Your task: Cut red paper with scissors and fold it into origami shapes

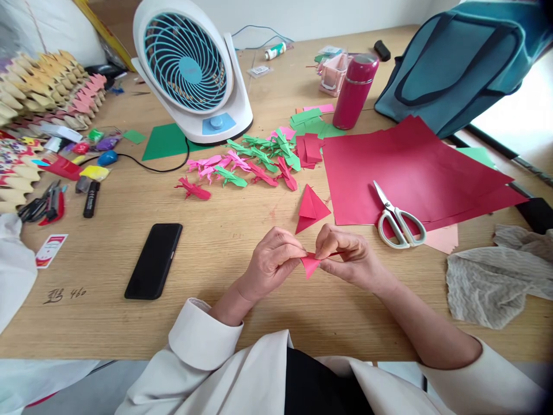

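Observation:
Between my two hands is a small folded piece of red paper [310,266], held above the table with one pointed corner hanging down. My left hand [276,257] pinches its left side between thumb and fingers. The right side is pinched by my right hand [348,253], and a thin dark red edge shows past those fingers. Just beyond my hands lies a red paper triangle [311,208] with creases. Farther back rest several small folded paper figures in green [231,177], pink [211,166] and red [193,188].
White-handled scissors [400,222] lie over large red sheets [410,173] at the right. A red flask [355,92], a white fan [194,75] and a teal bag [453,69] stand behind. A black phone [154,261] lies left; a crumpled cloth [492,285] lies right.

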Action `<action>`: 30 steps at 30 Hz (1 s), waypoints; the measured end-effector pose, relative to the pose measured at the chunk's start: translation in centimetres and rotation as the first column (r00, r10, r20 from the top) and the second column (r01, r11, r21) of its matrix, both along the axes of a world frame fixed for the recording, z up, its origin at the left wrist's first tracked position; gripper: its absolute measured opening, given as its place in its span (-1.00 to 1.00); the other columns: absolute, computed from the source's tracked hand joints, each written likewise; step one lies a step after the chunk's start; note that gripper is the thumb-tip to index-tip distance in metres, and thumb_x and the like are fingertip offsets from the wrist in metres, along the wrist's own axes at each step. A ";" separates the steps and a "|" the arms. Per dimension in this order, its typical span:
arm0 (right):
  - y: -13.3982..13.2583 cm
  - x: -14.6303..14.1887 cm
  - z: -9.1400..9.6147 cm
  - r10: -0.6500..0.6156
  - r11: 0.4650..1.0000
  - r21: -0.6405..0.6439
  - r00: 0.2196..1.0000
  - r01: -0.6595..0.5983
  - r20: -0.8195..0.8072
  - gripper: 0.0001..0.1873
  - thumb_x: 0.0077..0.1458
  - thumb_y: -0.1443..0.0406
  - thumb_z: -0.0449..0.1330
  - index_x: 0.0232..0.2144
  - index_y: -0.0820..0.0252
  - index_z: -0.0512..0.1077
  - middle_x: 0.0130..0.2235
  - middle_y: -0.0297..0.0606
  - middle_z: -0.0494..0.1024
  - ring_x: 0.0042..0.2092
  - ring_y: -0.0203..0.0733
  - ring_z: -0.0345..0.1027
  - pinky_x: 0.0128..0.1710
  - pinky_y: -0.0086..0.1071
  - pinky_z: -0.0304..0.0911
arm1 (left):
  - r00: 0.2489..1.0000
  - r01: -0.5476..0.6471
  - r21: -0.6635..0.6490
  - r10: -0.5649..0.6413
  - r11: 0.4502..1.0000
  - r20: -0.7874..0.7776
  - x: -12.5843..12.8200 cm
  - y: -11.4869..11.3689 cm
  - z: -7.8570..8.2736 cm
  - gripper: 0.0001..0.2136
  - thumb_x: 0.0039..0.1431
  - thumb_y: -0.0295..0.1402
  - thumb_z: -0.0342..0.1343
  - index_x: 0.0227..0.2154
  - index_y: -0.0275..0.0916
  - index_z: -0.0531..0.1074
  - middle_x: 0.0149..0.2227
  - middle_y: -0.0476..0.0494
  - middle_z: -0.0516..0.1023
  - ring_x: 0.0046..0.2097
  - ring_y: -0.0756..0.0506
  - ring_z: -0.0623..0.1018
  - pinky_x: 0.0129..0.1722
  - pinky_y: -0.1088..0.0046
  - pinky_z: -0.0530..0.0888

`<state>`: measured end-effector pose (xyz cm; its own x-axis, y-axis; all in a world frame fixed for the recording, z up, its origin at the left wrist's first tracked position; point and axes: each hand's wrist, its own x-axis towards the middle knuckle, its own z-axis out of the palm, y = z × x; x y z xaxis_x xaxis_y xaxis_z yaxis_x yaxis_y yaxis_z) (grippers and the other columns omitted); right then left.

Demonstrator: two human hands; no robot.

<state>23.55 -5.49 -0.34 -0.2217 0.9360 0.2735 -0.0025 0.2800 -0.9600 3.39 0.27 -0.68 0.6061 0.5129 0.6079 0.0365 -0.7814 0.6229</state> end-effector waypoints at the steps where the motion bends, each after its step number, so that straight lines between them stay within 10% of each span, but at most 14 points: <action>1: 0.0 0.0 0.0 -0.001 1.000 0.005 1.000 0.000 0.022 -0.95 0.11 0.32 0.29 -0.38 0.12 0.47 -0.35 -0.29 0.41 -0.30 -0.23 0.32 -0.28 -0.32 0.28 | 1.000 -0.001 0.004 0.001 1.000 -0.003 0.0 0.0 -0.1 -0.94 0.23 -0.45 0.14 -0.27 -0.18 0.48 -0.31 -0.08 0.57 -0.20 -0.06 0.46 -0.16 0.34 0.46; 30: 0.0 0.0 0.5 0.008 0.992 0.119 0.982 -0.031 0.187 -0.91 0.13 0.38 0.26 -0.29 0.12 0.52 -0.29 -0.25 0.43 -0.25 -0.22 0.39 -0.24 -0.32 0.34 | 0.998 0.032 0.042 -0.030 0.999 -0.063 -0.2 0.2 -0.3 -0.95 0.22 -0.46 0.15 -0.28 -0.19 0.47 -0.27 -0.10 0.57 -0.16 -0.07 0.43 -0.13 0.34 0.44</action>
